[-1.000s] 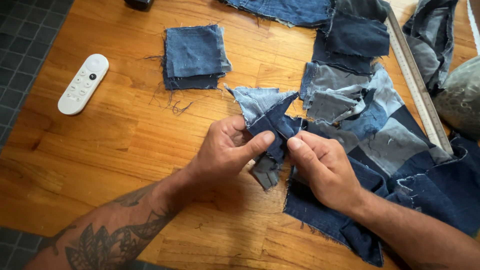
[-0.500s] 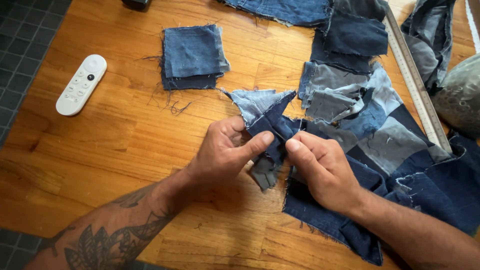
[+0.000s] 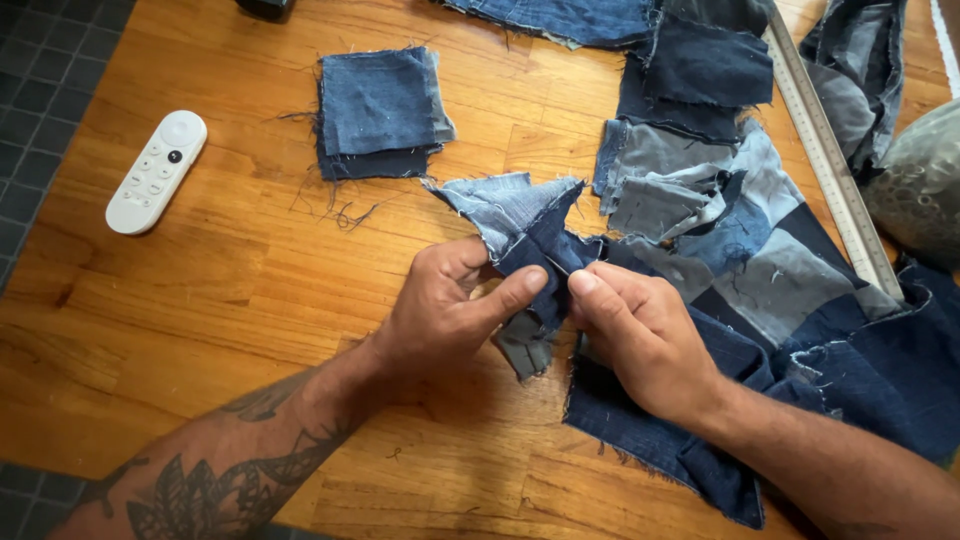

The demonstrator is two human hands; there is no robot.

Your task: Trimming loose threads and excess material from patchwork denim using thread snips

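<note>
A: Item one, hands?
B: Left hand and right hand, close together near the middle of the wooden table. Left grip clamped, thumb over fingers, on a dark denim patch; right grip pinched shut on the same patch from the other side.

A: Item two, the patch?
B: Dark blue denim, frayed edges, held just above the table between both hands. A light blue patch is joined to it above; a grey scrap hangs below the left thumb.

A: Item three, attached goods?
B: Patchwork denim sheet, mixed blues and greys, spread to the right, under the right wrist.

A: Remaining stock?
B: Stack of cut denim squares, well apart, upper centre. White remote control, far left. Metal ruler, lying diagonally along the sheet's right side
</note>
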